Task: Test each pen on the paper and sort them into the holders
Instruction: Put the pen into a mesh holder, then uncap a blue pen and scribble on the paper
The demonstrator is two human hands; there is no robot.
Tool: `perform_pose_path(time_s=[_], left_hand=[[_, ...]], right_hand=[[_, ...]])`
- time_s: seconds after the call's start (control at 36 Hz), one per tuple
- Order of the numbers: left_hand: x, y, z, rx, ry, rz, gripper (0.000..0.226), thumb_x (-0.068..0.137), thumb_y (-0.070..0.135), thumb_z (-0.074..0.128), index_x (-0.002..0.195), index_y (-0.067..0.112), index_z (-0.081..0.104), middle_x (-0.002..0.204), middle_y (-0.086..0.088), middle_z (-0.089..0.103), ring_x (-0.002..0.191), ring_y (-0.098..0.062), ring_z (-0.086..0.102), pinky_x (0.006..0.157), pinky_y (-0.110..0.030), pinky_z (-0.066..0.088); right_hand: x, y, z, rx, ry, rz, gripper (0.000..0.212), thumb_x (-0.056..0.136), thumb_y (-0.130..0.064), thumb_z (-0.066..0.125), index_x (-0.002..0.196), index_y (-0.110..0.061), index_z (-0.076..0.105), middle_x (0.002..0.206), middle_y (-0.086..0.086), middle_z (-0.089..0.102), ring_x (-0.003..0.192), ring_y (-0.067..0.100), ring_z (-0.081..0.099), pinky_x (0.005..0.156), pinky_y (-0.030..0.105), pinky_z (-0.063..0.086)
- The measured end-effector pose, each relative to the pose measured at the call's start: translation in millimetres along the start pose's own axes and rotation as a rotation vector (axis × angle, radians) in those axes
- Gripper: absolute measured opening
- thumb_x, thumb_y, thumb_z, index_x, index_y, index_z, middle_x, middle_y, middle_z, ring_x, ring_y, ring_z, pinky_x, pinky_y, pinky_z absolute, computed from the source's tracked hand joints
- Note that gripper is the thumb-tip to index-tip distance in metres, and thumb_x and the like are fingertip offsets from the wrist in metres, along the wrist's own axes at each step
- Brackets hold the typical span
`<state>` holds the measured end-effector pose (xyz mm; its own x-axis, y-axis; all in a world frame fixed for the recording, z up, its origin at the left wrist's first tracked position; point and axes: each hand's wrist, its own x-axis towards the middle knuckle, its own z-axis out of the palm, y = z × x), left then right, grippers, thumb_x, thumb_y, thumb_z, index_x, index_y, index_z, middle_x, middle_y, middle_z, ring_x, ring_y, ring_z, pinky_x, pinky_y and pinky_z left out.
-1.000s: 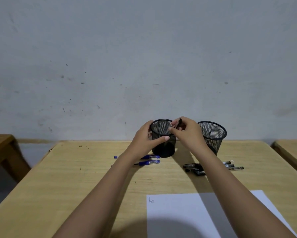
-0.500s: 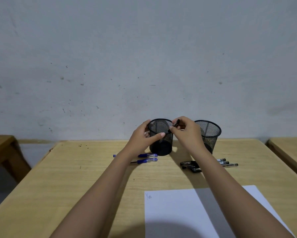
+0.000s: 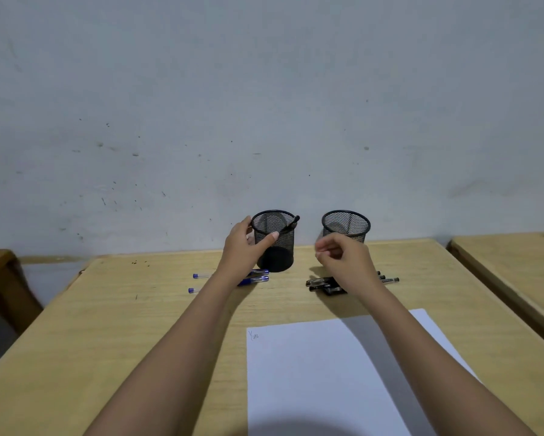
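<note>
The left mesh holder (image 3: 273, 240) is grasped by the left hand (image 3: 244, 250), with the thumb laid across its front wall and the fingers wrapped round its far left side. Inside that grip, a black pen (image 3: 291, 223) is seen leaning in the holder, its cap end resting against the rim on the side away from the palm. The right hand (image 3: 343, 258) is held above the table (image 3: 107, 325) with nothing in it; its fingers are loosely curled, and thumb and forefinger are kept close together without closing on anything. Just behind this hand the right mesh holder (image 3: 346, 226) is found upright, well apart from the grasped one. Directly beneath the right hand and wrist a cluster of black pens (image 3: 324, 284) is laid flat. Under the left wrist two blue pens (image 3: 253, 280) are laid side by side. Nearer the person, below both forearms, the sheet of paper (image 3: 327, 372) is spread out, with a small scribble (image 3: 253, 335) marked at its top left corner.
</note>
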<state>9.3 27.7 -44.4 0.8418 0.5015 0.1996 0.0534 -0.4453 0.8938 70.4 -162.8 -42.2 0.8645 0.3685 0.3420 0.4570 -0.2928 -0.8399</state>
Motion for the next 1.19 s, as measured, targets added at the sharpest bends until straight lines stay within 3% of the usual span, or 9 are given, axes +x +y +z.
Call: perform_pose_path(time_s=[0.08,0.14,0.19,0.31,0.42,0.64,0.92,1.19], left_hand=[[-18,-1,0,0.053,0.056,0.024,0.07,0.086,0.038,0.062,0.142,0.008,0.033,0.143,-0.006,0.039,0.131,-0.018,0.039,0.109,-0.035,0.035],[-36,-3,-2,0.093,0.056,0.044,0.064,0.089,0.035,0.058,0.142,0.008,0.033,0.144,-0.005,0.038,0.132,-0.018,0.039,0.109,-0.036,0.034],[-59,-8,-6,0.146,0.02,0.061,0.058,0.091,0.034,0.056,0.14,0.01,0.036,0.139,-0.003,0.042,0.123,-0.016,0.045,0.104,-0.033,0.037],[-102,-22,-19,0.353,-0.078,0.169,0.041,0.092,0.033,0.053,0.127,0.012,0.049,0.118,0.007,0.05,0.109,-0.007,0.046,0.093,-0.024,0.037],[-127,-46,-39,0.551,-0.145,0.131,0.056,0.092,0.044,0.048,0.139,0.014,0.038,0.144,0.002,0.041,0.13,-0.011,0.037,0.104,-0.021,0.029],[-142,-55,-55,0.695,-0.165,0.058,0.065,0.093,0.051,0.039,0.146,0.016,0.027,0.156,0.002,0.021,0.144,-0.01,0.016,0.115,-0.026,0.016],[-142,-55,-52,0.727,-0.159,0.062,0.064,0.095,0.051,0.035,0.147,0.017,0.024,0.157,0.003,0.019,0.144,-0.01,0.013,0.116,-0.028,0.016],[-144,-56,-53,0.686,-0.152,0.062,0.064,0.094,0.051,0.036,0.147,0.017,0.025,0.156,0.004,0.02,0.144,-0.008,0.013,0.114,-0.025,0.016]], right_hand=[[-13,10,-8,-0.068,-0.022,-0.012,0.012,0.079,0.003,0.06,0.085,-0.006,0.066,0.084,0.012,0.068,0.073,0.016,0.06,0.067,0.007,0.046],[-19,16,-11,-0.125,-0.049,-0.015,0.013,0.08,0.002,0.06,0.086,-0.007,0.066,0.082,0.007,0.067,0.076,0.017,0.061,0.073,0.016,0.049],[-25,20,-13,-0.176,-0.074,-0.018,0.013,0.08,0.001,0.06,0.089,-0.007,0.066,0.084,0.002,0.064,0.078,0.015,0.06,0.079,0.023,0.049],[-35,22,-6,-0.255,-0.135,-0.059,0.016,0.082,-0.001,0.061,0.095,-0.006,0.067,0.092,0.002,0.063,0.083,0.012,0.057,0.079,0.018,0.042],[-37,16,17,-0.256,-0.215,-0.121,0.019,0.081,-0.001,0.058,0.096,-0.006,0.067,0.098,0.008,0.064,0.089,0.019,0.059,0.082,0.026,0.046],[-29,-7,91,-0.348,-0.335,-0.335,0.02,0.087,-0.009,0.053,0.103,-0.007,0.065,0.105,0.008,0.059,0.099,0.022,0.054,0.085,0.033,0.045],[-16,-19,127,-0.563,-0.439,-0.452,0.029,0.092,-0.015,0.046,0.114,-0.004,0.06,0.109,0.014,0.051,0.106,0.029,0.044,0.088,0.04,0.042],[-9,-24,131,-0.617,-0.487,-0.442,0.016,0.091,-0.011,0.051,0.099,-0.006,0.063,0.104,0.012,0.055,0.105,0.029,0.047,0.086,0.04,0.044]])
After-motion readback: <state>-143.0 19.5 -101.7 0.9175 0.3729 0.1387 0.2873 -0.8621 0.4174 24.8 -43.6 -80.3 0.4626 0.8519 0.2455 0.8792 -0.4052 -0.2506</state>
